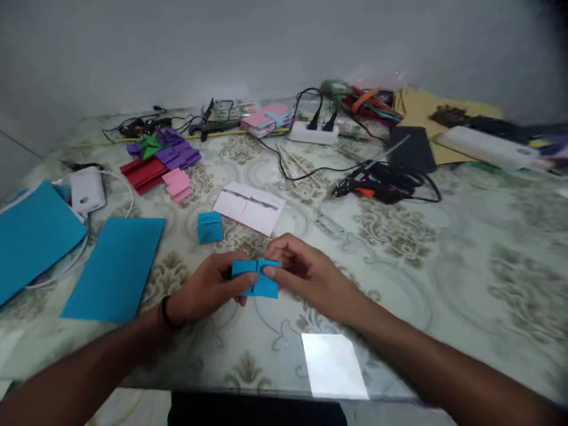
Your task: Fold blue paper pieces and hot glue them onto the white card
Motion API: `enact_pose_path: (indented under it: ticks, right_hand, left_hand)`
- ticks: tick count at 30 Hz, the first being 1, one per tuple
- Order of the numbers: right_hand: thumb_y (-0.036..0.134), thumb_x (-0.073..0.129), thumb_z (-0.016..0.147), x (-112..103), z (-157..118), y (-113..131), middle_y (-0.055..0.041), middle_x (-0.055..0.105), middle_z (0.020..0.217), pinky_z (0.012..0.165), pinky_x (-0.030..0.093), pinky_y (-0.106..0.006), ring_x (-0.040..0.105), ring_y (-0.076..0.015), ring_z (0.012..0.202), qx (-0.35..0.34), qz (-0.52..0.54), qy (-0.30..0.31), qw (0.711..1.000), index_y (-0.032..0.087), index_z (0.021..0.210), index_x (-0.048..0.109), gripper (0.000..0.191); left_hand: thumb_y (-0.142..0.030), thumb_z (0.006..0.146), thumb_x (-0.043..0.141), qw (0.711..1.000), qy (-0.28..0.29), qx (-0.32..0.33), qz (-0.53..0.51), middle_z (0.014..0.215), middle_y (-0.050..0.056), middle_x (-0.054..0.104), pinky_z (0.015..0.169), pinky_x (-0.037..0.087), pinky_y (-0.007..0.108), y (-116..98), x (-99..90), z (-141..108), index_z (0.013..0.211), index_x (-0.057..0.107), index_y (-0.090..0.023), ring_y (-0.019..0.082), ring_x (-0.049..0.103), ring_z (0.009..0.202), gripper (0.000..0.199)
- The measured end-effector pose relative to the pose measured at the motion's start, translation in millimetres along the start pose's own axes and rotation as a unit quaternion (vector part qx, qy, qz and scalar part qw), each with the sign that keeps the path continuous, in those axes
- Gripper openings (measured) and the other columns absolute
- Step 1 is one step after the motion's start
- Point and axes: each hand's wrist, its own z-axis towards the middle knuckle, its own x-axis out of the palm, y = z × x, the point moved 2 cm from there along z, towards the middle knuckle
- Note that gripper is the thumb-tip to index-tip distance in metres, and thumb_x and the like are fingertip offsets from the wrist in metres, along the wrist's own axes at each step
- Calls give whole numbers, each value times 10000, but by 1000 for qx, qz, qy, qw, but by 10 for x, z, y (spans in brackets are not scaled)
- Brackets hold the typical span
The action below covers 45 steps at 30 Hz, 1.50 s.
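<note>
While my left hand (209,285) and right hand (310,275) pinch the folded blue paper (268,287), uneven thumb pressure could skew its creases; white paper (251,209) lies at twelve o'clock.

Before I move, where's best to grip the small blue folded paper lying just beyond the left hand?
Probably pinch the small blue folded paper by its near edge, coming from the person's side: that part looks plain, while fold lines cross its far end. The white sheet lies close on its right.
</note>
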Motion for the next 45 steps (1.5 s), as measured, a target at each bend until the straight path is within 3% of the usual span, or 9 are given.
enact_pose_path:
  ticks: [6, 14, 23, 27, 33, 45]
  right_hand:
    - [343, 673, 939, -8, 26, 65, 50, 532, 659, 517, 345, -234, 465, -105, 578, 14, -56, -22, 998, 207, 914, 649, 140]
    - [282, 668, 916, -2, 21, 71, 23, 611, 779, 627, 457, -255, 535, -123, 671, 2, -69, -24, 997, 208, 971, 623, 103]
    - [285, 698, 916, -19, 27, 66, 18, 624, 771, 597, 429, -235, 527, -118, 676, -8, -81, -17, 997, 201, 960, 686, 95]
    - [281, 691, 926, -21, 35, 70, 14, 651, 777, 574, 412, -226, 527, -110, 659, -13, -69, -17, 997, 202, 964, 715, 91]
    - [301, 694, 917, -14, 47, 54, -7, 676, 790, 577, 429, -236, 545, -125, 671, -5, -83, -17, 996, 194, 930, 738, 116]
    - [227, 685, 897, 18, 19, 84, -15, 736, 890, 641, 491, -241, 612, -132, 720, -23, -112, -3, 993, 202, 962, 726, 81]
  left_hand:
    - [-385, 961, 615, 1000, 16, 6, -5, 636, 3, 660, 581, 477, 232, -13, 10, 24, 789, 615, -148, 129, 643, 585, 292]
    - [-411, 974, 577, 1000, 15, 3, -9, 618, 7, 649, 583, 462, 235, -18, 13, 30, 751, 597, -151, 129, 623, 591, 343]
    - [-415, 950, 640, 999, 26, -9, -36, 724, 5, 640, 571, 501, 223, 42, 10, 24, 895, 661, -134, 121, 631, 611, 287]
    - [-432, 954, 632, 998, 29, -11, -53, 720, 1, 618, 570, 497, 229, 22, 19, 26, 864, 652, -140, 124, 606, 623, 307]
    - [-404, 970, 619, 999, 8, 32, 0, 709, -21, 543, 606, 386, 223, 17, -5, 28, 791, 638, -144, 105, 490, 669, 317]
    - [-351, 974, 609, 998, 10, 42, 45, 753, -11, 583, 638, 372, 245, 34, 0, 32, 832, 668, -153, 125, 497, 711, 250]
